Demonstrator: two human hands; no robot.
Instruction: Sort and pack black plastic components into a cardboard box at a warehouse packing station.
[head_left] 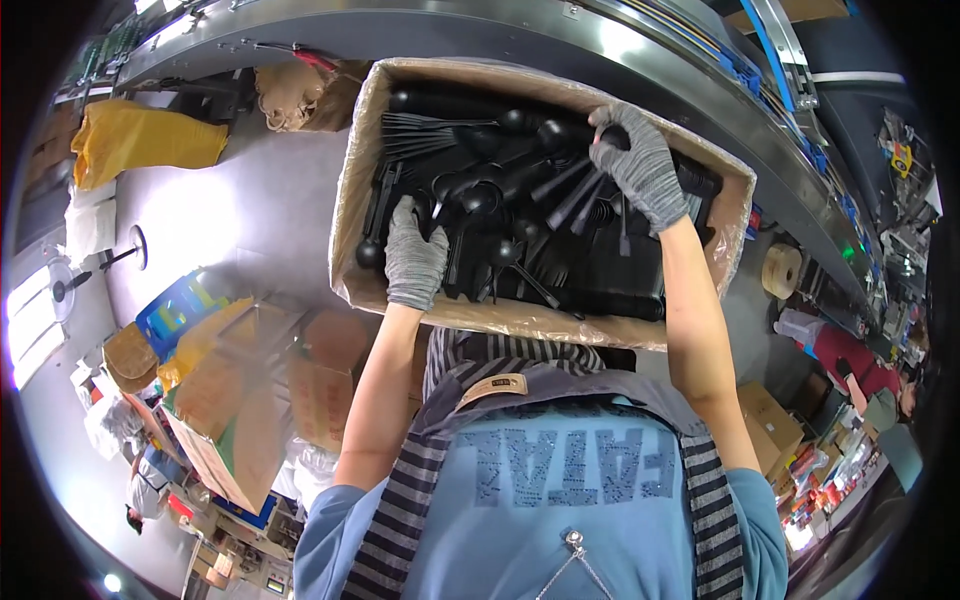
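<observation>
A carton (344, 215) lined with clear plastic sits in front of me, filled with black plastic cutlery (480, 200), spoons and forks among it. My left hand (414, 258), in a grey knit glove, reaches over the near left side of the carton. Its thumb and fingers are apart and touch the cutlery; the fingertips are partly hidden among the pieces. At the far right, my gloved right hand (642, 168) has thumb and forefinger closed around a black spoon (614, 136). Several dark handles (572, 200) fan out below that hand.
A long metal machine frame (490, 30) runs behind the carton and down the right. Yellow sacking (140, 140) lies at the left, above an open cardboard box (225, 420). A tape roll (781, 271) is at the right. Other people are farther off on both sides.
</observation>
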